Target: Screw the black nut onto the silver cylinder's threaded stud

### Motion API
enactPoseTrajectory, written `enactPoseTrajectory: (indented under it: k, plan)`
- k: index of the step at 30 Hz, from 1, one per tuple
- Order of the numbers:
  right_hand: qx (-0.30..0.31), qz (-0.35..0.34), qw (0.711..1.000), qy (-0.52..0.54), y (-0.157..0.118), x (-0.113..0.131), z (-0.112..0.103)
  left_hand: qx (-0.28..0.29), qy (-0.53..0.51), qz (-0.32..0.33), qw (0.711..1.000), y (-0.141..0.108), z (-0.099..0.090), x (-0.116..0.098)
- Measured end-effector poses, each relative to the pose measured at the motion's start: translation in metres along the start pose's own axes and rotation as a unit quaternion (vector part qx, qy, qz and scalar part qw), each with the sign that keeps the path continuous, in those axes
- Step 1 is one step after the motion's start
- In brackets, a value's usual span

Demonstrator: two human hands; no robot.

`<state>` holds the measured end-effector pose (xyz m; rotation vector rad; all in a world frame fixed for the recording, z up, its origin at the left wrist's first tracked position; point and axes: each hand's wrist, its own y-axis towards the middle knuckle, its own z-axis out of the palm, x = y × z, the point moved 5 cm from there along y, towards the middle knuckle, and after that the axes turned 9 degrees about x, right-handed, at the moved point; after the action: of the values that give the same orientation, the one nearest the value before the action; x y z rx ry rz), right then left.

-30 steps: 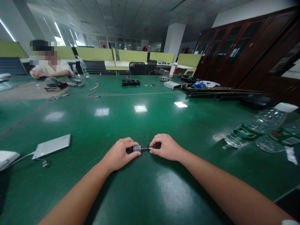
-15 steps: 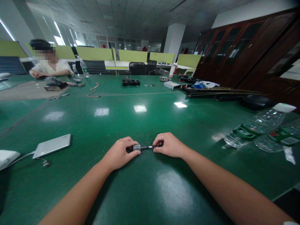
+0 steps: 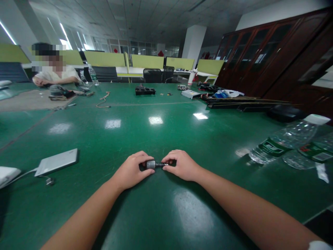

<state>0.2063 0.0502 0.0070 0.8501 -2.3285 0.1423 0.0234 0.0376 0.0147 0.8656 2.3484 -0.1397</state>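
At the left edge of the frame, a white adapter [image 3: 9, 175] lies on the green desk [image 3: 135, 128], with a pale cable [image 3: 26, 174] leading toward a flat silver box [image 3: 56, 162]. In the upper left, a person [image 3: 56, 71] sits at the far side, near an upright clear bottle [image 3: 93, 75]. Just below the middle of the frame, the left hand [image 3: 134, 170] has its fingers pinching a grey metal cylinder [image 3: 151, 164]. A slim dark shaft [image 3: 159, 165] sticks out of the cylinder toward the right, and the right hand [image 3: 183, 166] pinches its far end between thumb and fingers. Beyond them, in the upper middle, sits a black tray [image 3: 145, 91]. In the upper right, long dark strips [image 3: 234, 102] lie in a pile. At the right edge, two clear water bottles [image 3: 283, 142] lean or lie close together.
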Motion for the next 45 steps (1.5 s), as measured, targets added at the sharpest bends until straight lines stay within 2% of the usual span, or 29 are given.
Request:
enactPoseTrajectory:
  k: [14, 45]
  plan:
    - [0.002, -0.033, 0.999, -0.031, 0.004, 0.010, 0.011, 0.020, 0.013, 0.005, 1.000, 0.003, 0.003, 0.000]
    - [0.004, -0.044, 0.999, -0.024, 0.004, 0.004, 0.010, 0.012, -0.005, -0.038, 0.999, 0.002, 0.001, -0.002]
